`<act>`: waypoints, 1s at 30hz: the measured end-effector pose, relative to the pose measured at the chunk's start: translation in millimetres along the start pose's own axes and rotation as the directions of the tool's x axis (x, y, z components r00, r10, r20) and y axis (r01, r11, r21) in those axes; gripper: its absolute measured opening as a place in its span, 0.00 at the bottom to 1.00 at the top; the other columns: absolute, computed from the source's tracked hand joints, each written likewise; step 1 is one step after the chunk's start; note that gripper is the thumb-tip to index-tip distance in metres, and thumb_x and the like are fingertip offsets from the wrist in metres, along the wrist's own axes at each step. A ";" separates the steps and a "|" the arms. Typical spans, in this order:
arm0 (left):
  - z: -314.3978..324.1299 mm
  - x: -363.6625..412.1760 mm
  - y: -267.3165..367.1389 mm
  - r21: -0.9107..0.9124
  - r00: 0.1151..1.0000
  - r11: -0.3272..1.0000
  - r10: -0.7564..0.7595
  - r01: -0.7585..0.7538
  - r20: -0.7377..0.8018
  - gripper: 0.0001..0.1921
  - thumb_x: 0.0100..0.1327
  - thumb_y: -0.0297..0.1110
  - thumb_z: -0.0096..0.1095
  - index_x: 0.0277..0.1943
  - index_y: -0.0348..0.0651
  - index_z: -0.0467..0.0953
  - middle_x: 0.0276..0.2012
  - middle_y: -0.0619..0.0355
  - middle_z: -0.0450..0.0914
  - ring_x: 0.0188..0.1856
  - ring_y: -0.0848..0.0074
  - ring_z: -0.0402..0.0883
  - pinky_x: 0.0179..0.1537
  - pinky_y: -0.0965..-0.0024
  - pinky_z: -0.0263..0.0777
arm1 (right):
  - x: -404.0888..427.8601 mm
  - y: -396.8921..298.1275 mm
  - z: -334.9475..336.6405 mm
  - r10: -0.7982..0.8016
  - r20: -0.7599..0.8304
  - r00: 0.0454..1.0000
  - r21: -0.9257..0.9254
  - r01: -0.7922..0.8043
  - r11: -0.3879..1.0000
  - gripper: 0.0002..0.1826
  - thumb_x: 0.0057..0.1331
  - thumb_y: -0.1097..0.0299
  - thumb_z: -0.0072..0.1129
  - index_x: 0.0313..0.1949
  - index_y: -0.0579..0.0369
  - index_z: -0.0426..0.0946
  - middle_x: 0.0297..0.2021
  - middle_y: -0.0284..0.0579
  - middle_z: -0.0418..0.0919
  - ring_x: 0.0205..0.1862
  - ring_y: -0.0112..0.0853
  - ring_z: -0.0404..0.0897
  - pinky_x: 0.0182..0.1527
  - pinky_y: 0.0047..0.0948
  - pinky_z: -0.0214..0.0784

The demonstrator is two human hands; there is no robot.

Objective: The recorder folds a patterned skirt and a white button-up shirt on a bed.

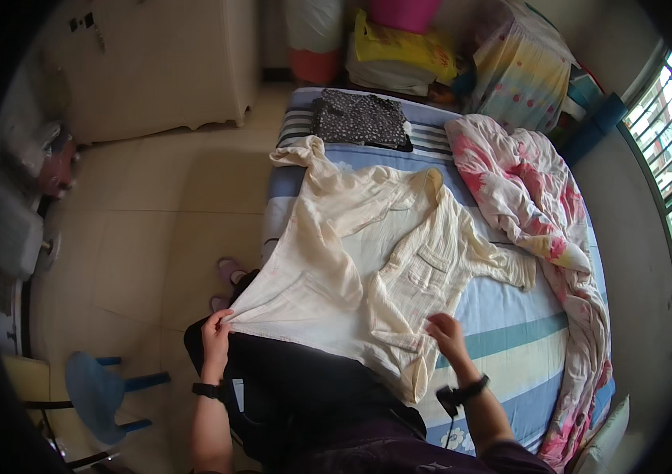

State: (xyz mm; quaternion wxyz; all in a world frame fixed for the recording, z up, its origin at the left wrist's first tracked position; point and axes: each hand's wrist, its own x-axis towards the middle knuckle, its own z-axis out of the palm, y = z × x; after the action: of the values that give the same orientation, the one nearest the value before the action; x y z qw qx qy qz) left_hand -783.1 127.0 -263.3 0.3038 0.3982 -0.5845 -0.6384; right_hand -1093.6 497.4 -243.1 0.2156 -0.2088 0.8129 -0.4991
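Note:
A cream button-front shirt (336,260) lies spread and open on the bed, its lower edge reaching over my dark-clothed lap. My left hand (216,340) pinches the shirt's lower left corner and holds it stretched out past the bed's side. By the front panel with a chest pocket, my right hand (446,335) is at the shirt's right edge, fingers bent; whether they grip the cloth cannot be told. Both wrists wear black bands. A folded dark patterned cloth (361,118) lies beyond the shirt at the bed's far end.
A pink-flowered quilt (525,195) is bunched along the right side of the striped bed (508,338). On the tiled floor at left stand a blue plastic stool (96,397) and slippers (229,269). A cabinet (158,65) is at upper left; a barred window (670,124) is at right.

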 end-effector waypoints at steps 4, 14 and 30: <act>12.7 -2.6 16.7 -0.052 1.000 0.999 0.009 -0.010 -0.020 0.08 0.57 0.20 0.51 0.39 0.37 0.75 0.30 0.64 0.73 0.28 0.86 0.67 0.31 0.83 0.62 | 75.4 -50.5 118.5 -0.204 0.302 0.931 -0.052 0.230 0.972 0.14 0.56 0.69 0.55 0.40 0.62 0.73 0.32 0.48 0.77 0.33 0.29 0.76 0.35 0.27 0.68; -6.4 -2.0 13.7 -0.002 0.991 0.991 -0.133 0.133 0.006 0.07 0.58 0.21 0.48 0.36 0.37 0.75 0.30 0.63 0.76 0.29 0.85 0.70 0.32 0.82 0.65 | 93.4 -92.9 137.5 -0.406 0.283 0.869 0.036 0.413 0.910 0.03 0.52 0.77 0.54 0.29 0.59 0.75 0.27 0.39 0.74 0.30 0.27 0.72 0.33 0.24 0.64; 27.2 4.0 76.3 0.797 0.885 0.384 0.230 -0.466 0.406 0.11 0.41 0.22 0.60 0.32 0.40 0.75 0.37 0.57 0.72 0.43 0.62 0.71 0.43 0.64 0.65 | 134.6 -48.2 90.9 -0.170 0.346 0.923 0.025 0.172 0.985 0.11 0.53 0.78 0.49 0.36 0.59 0.77 0.25 0.43 0.79 0.24 0.30 0.77 0.30 0.26 0.70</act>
State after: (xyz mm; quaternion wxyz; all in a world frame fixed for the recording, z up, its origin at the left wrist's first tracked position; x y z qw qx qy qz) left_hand -814.5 127.2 -188.5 0.1134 0.2874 -0.9281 -0.2077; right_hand -1147.2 337.2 -256.0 0.3104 -0.3643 0.7424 -0.4688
